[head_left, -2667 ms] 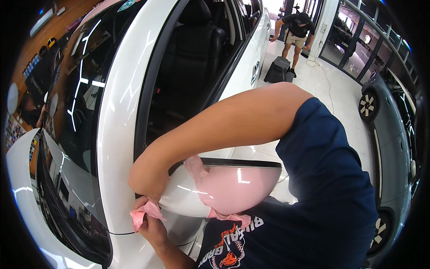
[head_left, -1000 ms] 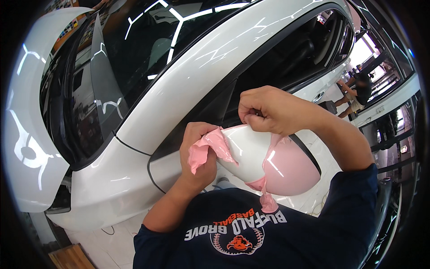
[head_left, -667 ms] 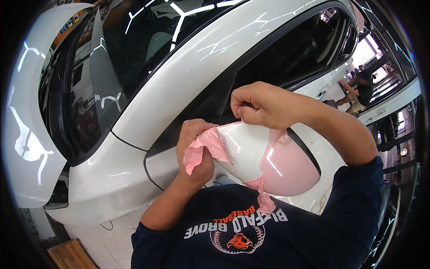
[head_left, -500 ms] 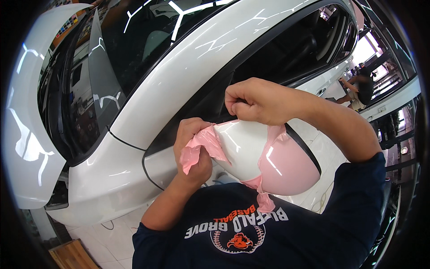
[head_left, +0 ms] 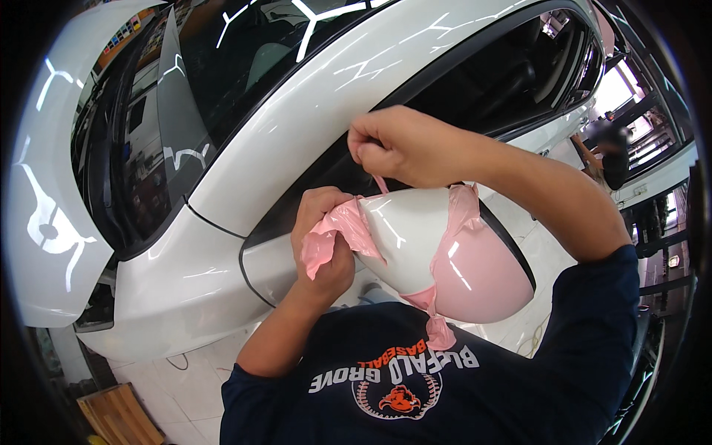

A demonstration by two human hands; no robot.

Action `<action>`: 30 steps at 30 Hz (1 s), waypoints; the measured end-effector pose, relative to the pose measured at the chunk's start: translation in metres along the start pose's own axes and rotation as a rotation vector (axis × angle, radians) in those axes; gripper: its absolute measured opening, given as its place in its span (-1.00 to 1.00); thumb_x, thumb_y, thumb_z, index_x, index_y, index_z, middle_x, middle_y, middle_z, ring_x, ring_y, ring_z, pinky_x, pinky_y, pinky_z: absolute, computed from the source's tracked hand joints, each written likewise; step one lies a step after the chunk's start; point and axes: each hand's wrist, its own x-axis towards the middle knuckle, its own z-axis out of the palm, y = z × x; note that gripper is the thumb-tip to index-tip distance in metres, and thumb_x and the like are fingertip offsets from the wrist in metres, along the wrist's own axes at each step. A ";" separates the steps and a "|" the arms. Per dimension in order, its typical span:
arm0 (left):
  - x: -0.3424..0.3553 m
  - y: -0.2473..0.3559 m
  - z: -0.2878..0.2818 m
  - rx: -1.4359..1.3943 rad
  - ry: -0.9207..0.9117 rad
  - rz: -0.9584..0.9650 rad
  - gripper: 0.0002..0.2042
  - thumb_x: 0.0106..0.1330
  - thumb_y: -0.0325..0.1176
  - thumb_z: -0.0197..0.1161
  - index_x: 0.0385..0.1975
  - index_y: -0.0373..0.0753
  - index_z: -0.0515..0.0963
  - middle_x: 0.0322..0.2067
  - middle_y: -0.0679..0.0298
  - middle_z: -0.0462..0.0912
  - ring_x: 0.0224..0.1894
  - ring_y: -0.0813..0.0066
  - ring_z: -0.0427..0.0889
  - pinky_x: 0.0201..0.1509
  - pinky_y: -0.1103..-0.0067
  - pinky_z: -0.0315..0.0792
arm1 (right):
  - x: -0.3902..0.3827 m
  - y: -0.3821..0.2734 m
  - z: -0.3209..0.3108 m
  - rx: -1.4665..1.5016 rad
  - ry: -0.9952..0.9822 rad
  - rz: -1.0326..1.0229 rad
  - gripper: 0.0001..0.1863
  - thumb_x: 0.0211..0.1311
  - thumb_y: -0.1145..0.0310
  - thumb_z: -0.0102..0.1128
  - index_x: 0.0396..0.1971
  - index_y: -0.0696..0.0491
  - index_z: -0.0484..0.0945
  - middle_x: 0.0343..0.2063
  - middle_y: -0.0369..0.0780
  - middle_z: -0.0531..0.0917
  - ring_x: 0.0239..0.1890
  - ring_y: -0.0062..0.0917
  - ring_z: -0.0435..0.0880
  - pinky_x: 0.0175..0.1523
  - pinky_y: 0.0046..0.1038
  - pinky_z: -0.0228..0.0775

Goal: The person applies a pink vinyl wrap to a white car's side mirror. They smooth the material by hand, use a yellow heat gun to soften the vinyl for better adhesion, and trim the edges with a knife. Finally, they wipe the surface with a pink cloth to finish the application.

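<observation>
A white car side mirror (head_left: pixel 404 231) sticks out from the car door, its outer part wrapped in glossy pink film (head_left: pixel 486 278). A bare white band shows between that wrap and a crumpled pink flap (head_left: pixel 348 226) on the door side. My left hand (head_left: pixel 320 211) is closed on this flap. Above the mirror's top edge, my right hand (head_left: pixel 393 148) is in a fist, with a thin pink strip (head_left: pixel 380 183) running from under it down to the mirror. Its fingertips are partly hidden. A loose twisted end (head_left: pixel 440 334) of film hangs beside my shirt.
The white car (head_left: pixel 297 96) fills the far side, with a dark side window (head_left: pixel 475 81) behind my right arm and a raised hood (head_left: pixel 44 200) at the left. Another person (head_left: pixel 614 152) is at the far right. A wooden board (head_left: pixel 121 415) lies on the tiled floor (head_left: pixel 178 397).
My right hand has moved up and left, away from the mirror's top edge, and a thin pink strip now shows stretched below it. My left hand stays on the flap.
</observation>
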 end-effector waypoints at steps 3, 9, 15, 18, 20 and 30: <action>-0.002 0.000 0.001 0.002 0.016 -0.018 -0.86 0.29 -0.57 0.15 -0.18 -0.38 0.52 -0.15 0.15 0.53 -0.11 0.34 0.52 0.03 0.51 0.39 | 0.010 -0.011 0.002 -0.004 0.019 -0.054 -0.88 0.28 0.45 0.01 -0.36 0.20 0.47 -0.55 -0.24 0.55 -0.52 -0.60 0.53 -0.36 -0.48 0.43; -0.005 0.001 0.003 0.025 0.028 -0.002 -0.82 0.32 -0.55 0.17 -0.10 -0.38 0.52 -0.11 0.16 0.53 -0.06 0.33 0.52 0.09 0.51 0.37 | 0.015 -0.017 0.010 -0.070 0.129 -0.124 -0.89 0.25 0.45 0.02 -0.39 0.19 0.45 -0.57 -0.13 0.56 -0.54 -0.39 0.60 -0.38 -0.38 0.45; -0.005 -0.002 0.007 0.050 0.097 0.040 -0.78 0.25 -0.58 0.12 -0.10 -0.38 0.50 -0.15 0.12 0.53 -0.15 0.31 0.57 -0.01 0.53 0.44 | 0.041 -0.013 0.030 -0.336 0.254 -0.302 -0.85 0.18 0.39 0.05 -0.39 0.18 0.48 -0.42 -0.01 0.60 -0.26 -0.03 0.57 -0.11 -0.14 0.44; -0.008 -0.001 0.009 0.014 0.119 0.016 -0.77 0.28 -0.57 0.12 -0.08 -0.37 0.48 -0.17 0.15 0.52 -0.15 0.34 0.57 -0.01 0.53 0.43 | 0.049 -0.021 0.037 -0.387 0.288 -0.465 -0.74 -0.06 0.37 0.38 -0.49 0.26 0.57 -0.41 0.03 0.61 -0.28 -0.05 0.64 -0.15 -0.14 0.51; -0.013 -0.001 0.011 -0.087 0.158 -0.050 -0.77 0.29 -0.56 0.11 -0.06 -0.36 0.47 -0.17 0.16 0.51 -0.14 0.36 0.56 0.00 0.53 0.43 | 0.050 -0.026 0.036 -0.398 0.206 -0.423 -0.82 0.10 0.38 0.17 -0.43 0.21 0.51 -0.39 0.01 0.59 -0.25 -0.05 0.61 -0.10 -0.13 0.46; -0.009 -0.003 0.013 -0.200 0.159 -0.078 -0.66 0.31 -0.55 0.12 0.08 -0.37 0.37 -0.10 0.20 0.51 -0.09 0.47 0.54 0.03 0.56 0.44 | 0.052 -0.027 0.033 -0.448 0.217 -0.346 -0.83 0.21 0.37 0.05 -0.38 0.19 0.48 -0.36 -0.03 0.59 -0.24 -0.08 0.59 -0.07 -0.15 0.44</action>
